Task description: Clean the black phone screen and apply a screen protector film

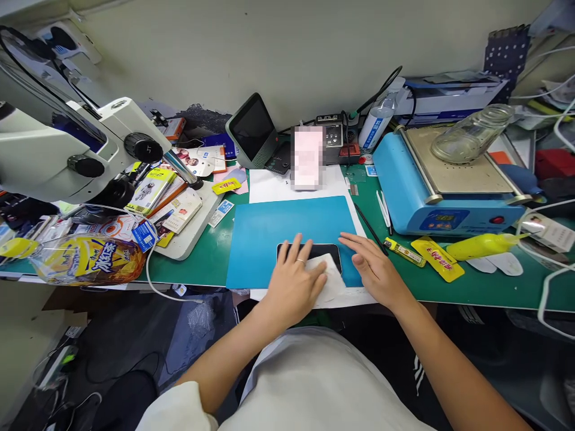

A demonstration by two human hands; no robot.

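Note:
A black phone [333, 249] lies flat on a blue mat [256, 221], its long side running left to right. My left hand [294, 275] rests over the phone's left part with fingers spread and stretched out. A white tissue [331, 284] lies partly on the phone, under the thumb side of that hand; whether the hand grips it is hidden. Beyond the phone's right end is my right hand [377, 272], its fingers extended and nothing in them, at the mat's right edge.
To the left stand a microscope [85, 155] and a drink bottle [90, 260]. On the right, a glass jar [469, 137] lies on a blue heating plate [449, 215]. A yellow squeeze bottle [483, 245], yellow packet [438, 258] and black stick [371, 227] lie near my right hand.

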